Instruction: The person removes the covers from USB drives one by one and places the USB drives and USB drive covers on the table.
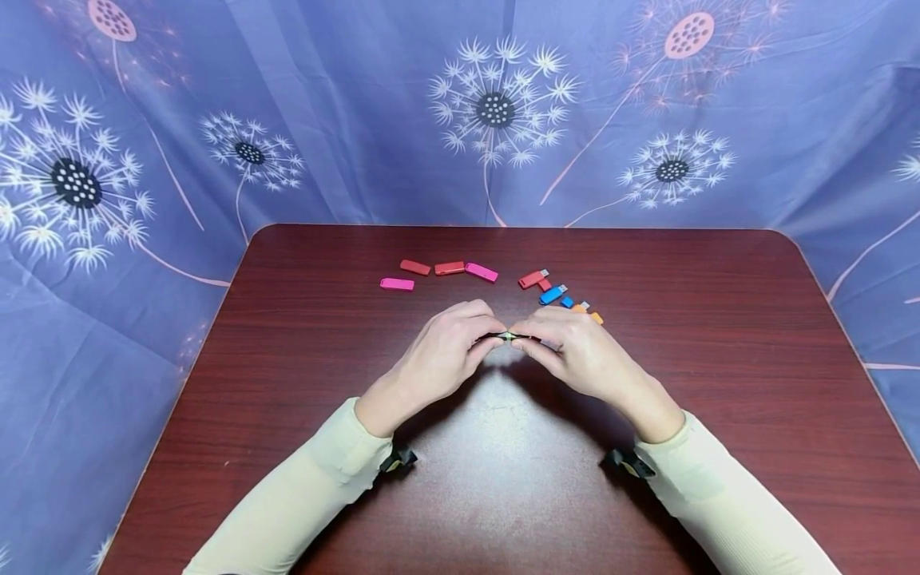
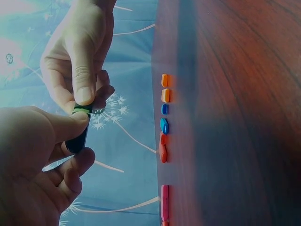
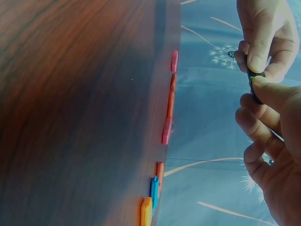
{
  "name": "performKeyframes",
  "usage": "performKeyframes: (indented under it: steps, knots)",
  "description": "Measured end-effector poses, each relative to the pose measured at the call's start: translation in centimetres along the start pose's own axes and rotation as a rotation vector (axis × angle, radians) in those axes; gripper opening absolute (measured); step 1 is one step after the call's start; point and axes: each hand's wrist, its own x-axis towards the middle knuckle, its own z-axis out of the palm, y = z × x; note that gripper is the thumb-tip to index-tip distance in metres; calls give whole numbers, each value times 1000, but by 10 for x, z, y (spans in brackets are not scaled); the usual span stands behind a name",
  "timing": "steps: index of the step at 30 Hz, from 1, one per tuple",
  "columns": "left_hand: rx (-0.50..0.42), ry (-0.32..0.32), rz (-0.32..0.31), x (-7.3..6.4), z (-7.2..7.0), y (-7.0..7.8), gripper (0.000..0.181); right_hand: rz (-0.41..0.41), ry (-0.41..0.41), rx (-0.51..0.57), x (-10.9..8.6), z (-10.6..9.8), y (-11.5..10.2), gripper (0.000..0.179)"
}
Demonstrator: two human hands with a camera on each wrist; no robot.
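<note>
Between both hands, above the middle of the table, is a small black USB stick [image 2: 77, 141] with a light green band at its middle. My left hand [image 1: 449, 347] pinches one end of it with thumb and fingertips. The other end is pinched by my right hand [image 1: 592, 351] in the same way. The fingers cover much of the stick, so whether its two parts stand apart cannot be told. Just beyond the right hand lie an uncapped red USB stick [image 1: 532, 279], a blue USB stick [image 1: 552, 295] and an orange USB stick [image 1: 580, 308], the last partly hidden.
Beside those sticks lie a red cap [image 1: 545, 284], a blue cap [image 1: 567, 303] and an orange cap [image 1: 597, 318]. Further left are several closed pink and red sticks, among them a pink one [image 1: 398, 284]. A patterned blue cloth [image 1: 359, 120] hangs behind the dark red table [image 1: 719, 319].
</note>
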Motion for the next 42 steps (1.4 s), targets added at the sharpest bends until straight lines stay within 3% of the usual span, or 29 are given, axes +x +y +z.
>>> performKeyframes:
  steps: [22, 42]
  knots:
    - [4, -29, -28, 1, -2, 1, 9, 1, -5, 3, -1, 0, 2, 22]
    - [-24, -16, -39, 0, -2, 0, 10, 6, 6, -27, -2, 0, 2, 21]
